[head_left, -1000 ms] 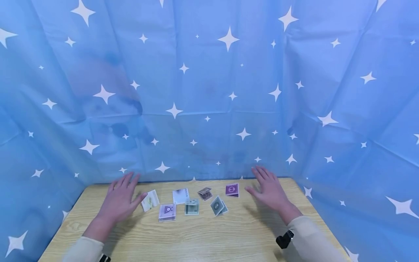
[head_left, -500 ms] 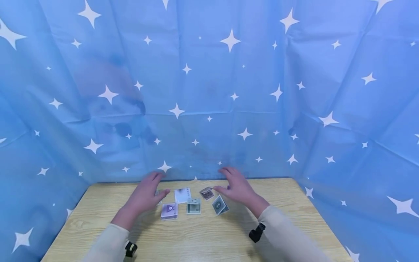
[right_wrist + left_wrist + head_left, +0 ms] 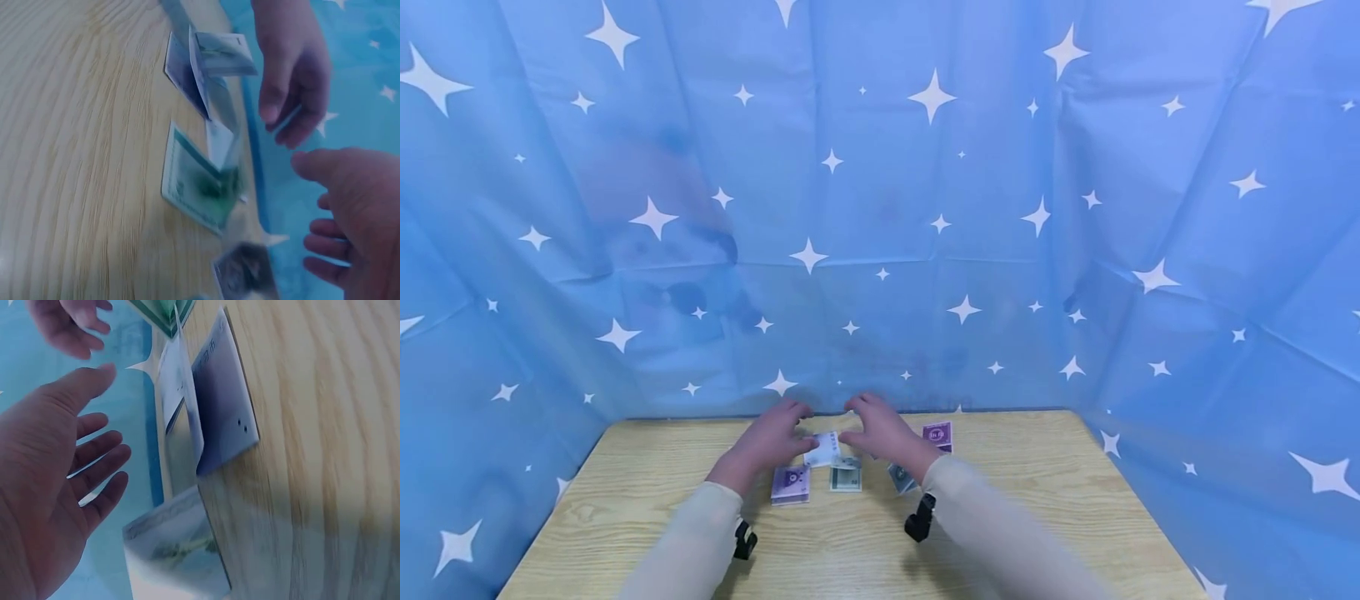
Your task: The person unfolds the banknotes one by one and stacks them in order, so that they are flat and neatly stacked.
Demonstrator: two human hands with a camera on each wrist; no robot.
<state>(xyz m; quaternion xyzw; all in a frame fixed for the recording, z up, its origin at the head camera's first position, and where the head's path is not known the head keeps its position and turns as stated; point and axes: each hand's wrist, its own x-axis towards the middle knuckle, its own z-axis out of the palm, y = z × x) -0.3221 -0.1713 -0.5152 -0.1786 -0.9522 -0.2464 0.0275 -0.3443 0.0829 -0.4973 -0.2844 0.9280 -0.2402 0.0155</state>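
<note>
My left hand [image 3: 772, 440] hovers over the far part of the table, fingers loosely bent and holding nothing. Facing it, a short gap away, is my right hand [image 3: 883, 429], likewise holding nothing. Between them lies a whitish banknote [image 3: 823, 448]. Nearer to me are a folded purple banknote [image 3: 791, 485] and a folded green banknote [image 3: 846, 477]. A dark teal banknote [image 3: 901, 477] is partly covered by my right wrist. Below my left hand, in the left wrist view, lies a pale banknote with a green picture [image 3: 181, 550]. A brownish banknote [image 3: 247, 272] lies below my right hand.
A magenta folded banknote [image 3: 937, 433] lies right of my right forearm. The wooden table [image 3: 1000, 483] ends at a blue curtain with white stars [image 3: 880, 208], close behind my fingertips. Black wrist cameras hang below both sleeves.
Both hands have moved inward from the table's sides towards each other, passing over the outer banknotes. The magenta banknote shows again, and the brownish one is now mostly hidden in the head view.
</note>
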